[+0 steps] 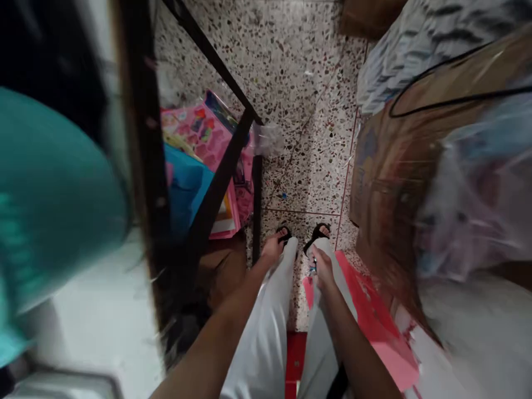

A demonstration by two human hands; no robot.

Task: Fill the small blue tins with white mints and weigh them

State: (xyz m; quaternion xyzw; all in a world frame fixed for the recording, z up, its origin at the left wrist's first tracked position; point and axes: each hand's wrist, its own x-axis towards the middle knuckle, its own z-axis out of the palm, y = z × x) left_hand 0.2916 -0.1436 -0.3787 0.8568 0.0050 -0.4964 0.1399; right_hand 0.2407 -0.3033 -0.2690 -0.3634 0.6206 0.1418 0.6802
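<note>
Small object (313, 270) in fingers (319, 257), pink-filled bag (469, 205) rightward

Item (313, 270) in right fingers (317, 258) too small to tell, teal object (62, 194) blurred

We hold a small, shiny, bluish-silver object (313, 270) in our right hand (323, 267), near and right of centre, its shape unclear.
</note>
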